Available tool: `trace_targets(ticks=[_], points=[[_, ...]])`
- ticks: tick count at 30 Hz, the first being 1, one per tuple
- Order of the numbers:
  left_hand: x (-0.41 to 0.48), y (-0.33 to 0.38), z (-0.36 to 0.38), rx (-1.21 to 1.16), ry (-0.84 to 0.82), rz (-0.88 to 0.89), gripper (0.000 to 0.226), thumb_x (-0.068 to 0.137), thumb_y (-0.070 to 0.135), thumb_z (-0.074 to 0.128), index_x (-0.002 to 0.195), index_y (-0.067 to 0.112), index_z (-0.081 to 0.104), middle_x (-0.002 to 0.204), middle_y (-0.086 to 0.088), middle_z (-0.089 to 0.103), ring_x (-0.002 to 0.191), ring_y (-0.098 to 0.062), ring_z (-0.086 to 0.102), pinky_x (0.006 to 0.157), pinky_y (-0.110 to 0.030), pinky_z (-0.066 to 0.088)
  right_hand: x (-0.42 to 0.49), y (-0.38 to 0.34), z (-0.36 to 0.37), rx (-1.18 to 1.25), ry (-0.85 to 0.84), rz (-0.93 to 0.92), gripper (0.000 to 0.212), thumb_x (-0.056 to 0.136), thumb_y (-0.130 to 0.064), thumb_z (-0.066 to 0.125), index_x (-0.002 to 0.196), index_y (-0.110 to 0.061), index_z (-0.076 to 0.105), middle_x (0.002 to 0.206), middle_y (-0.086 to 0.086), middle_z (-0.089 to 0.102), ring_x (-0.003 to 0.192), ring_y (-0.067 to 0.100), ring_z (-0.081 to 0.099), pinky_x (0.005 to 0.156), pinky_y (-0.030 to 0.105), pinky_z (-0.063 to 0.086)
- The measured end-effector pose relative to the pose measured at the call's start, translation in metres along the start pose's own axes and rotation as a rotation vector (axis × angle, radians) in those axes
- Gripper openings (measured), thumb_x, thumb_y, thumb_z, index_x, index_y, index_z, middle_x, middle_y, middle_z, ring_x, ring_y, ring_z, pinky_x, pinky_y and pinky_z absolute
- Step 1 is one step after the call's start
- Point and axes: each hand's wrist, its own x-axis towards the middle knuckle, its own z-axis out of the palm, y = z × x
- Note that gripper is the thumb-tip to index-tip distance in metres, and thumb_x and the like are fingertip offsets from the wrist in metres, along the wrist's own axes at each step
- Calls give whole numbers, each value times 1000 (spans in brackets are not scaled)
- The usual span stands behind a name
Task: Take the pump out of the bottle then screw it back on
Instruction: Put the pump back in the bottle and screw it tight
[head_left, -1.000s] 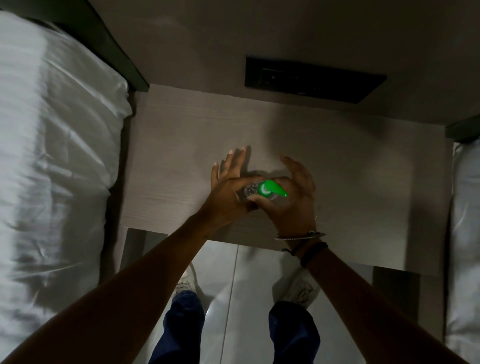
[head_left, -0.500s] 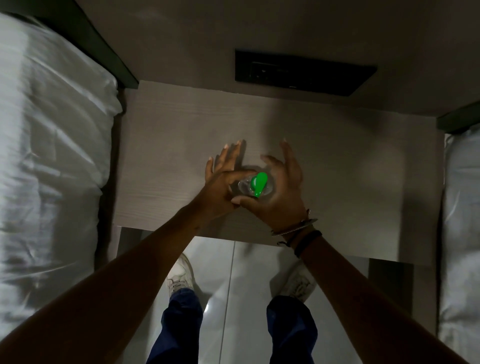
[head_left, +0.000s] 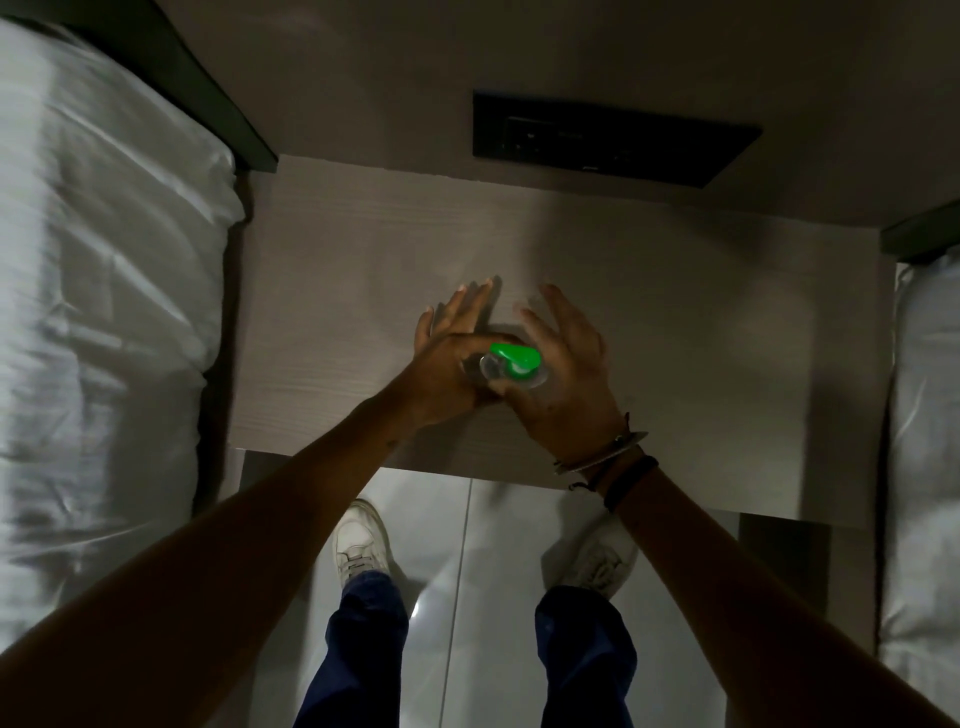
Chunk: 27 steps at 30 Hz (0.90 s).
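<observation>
A small clear bottle (head_left: 532, 380) stands on the pale wooden bedside table (head_left: 701, 332), seen from above between my hands. Its bright green pump (head_left: 514, 356) sits on top with the nozzle pointing right. My left hand (head_left: 447, 364) presses against the bottle's left side, thumb at the neck, fingers stretched out flat. My right hand (head_left: 563, 374) cups the right side, thumb and fingers at the pump collar, other fingers spread. Most of the bottle body is hidden by my hands.
White bedding (head_left: 104, 291) lies along the left, and another bed edge (head_left: 924, 467) on the right. A black socket panel (head_left: 613, 137) is set in the wall behind the table. My feet in white shoes (head_left: 361, 540) stand on glossy floor tiles below the table's front edge.
The green pump has turned: its nozzle pointed right, then toward me, and now points right again. Both hands stayed around the bottle, shifting their grip slightly.
</observation>
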Motion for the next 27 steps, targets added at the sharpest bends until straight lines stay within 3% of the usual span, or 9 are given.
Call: trace_targets(ticks=[3, 6, 10, 13, 16, 19, 21, 24, 27], points=[[1, 4, -1, -6, -20, -17, 71, 66, 58, 73, 131, 42, 47, 162, 1, 2, 144, -13, -12, 114, -47, -9, -2, 3, -4, 32, 27, -44, 43, 80, -41, 68, 117, -23, 59, 142, 19, 51, 130, 39, 46, 101, 66, 38], [-1, 5, -2, 2, 14, 24, 62, 67, 61, 66, 124, 37, 57, 160, 4, 1, 142, -12, -13, 111, -40, -12, 3, -2, -4, -42, 62, 85, 55, 63, -51, 83, 102, -17, 63, 138, 14, 55, 128, 34, 49, 104, 60, 38], [-3, 4, -4, -8, 1, 22, 54, 74, 55, 68, 125, 41, 55, 160, 6, -2, 143, -12, -14, 114, -42, -11, 3, -5, -4, -7, -96, 98, 83, 69, -65, 65, 133, -14, 49, 155, 17, 31, 140, 32, 33, 114, 53, 28], [-1, 6, -3, -6, -13, -37, 68, 68, 57, 73, 129, 35, 54, 162, 0, 3, 144, -12, -12, 115, -47, -7, -1, -2, -6, 62, -71, -7, 54, 81, -43, 63, 124, -10, 57, 148, 22, 42, 137, 41, 38, 106, 66, 35], [-2, 4, -2, -18, -4, 15, 63, 67, 55, 75, 125, 38, 56, 161, 4, 0, 142, -9, -15, 113, -43, -12, 0, -2, -6, 70, 42, 92, 72, 67, -53, 74, 125, -13, 54, 142, 15, 52, 135, 30, 42, 106, 60, 39], [-5, 4, -5, -38, 8, 46, 59, 72, 50, 73, 125, 47, 50, 159, 6, 0, 144, -14, -13, 111, -44, -11, 2, -2, -6, 83, -13, 148, 88, 54, -57, 85, 124, -12, 56, 151, 15, 40, 137, 29, 41, 108, 59, 38], [-6, 8, -7, -40, -1, 37, 60, 72, 50, 73, 126, 51, 46, 159, 7, -1, 144, -15, -12, 112, -46, -10, 0, 2, -7, 143, -77, 110, 86, 61, -46, 86, 130, -7, 53, 153, 21, 34, 136, 36, 41, 108, 60, 38], [-5, 10, -5, -25, 8, 19, 56, 69, 50, 74, 122, 40, 58, 161, 0, 5, 146, -21, -7, 113, -47, -9, -2, 5, -9, 147, -52, 85, 76, 70, -33, 82, 131, -1, 50, 145, 22, 45, 134, 37, 43, 108, 62, 37], [-3, 12, -2, 38, 0, -34, 62, 68, 42, 80, 125, 33, 59, 161, -8, 9, 147, -27, -3, 115, -51, -4, -1, 4, -8, 154, 46, 107, 64, 61, -33, 89, 113, -8, 62, 136, 19, 55, 126, 38, 51, 102, 63, 41]])
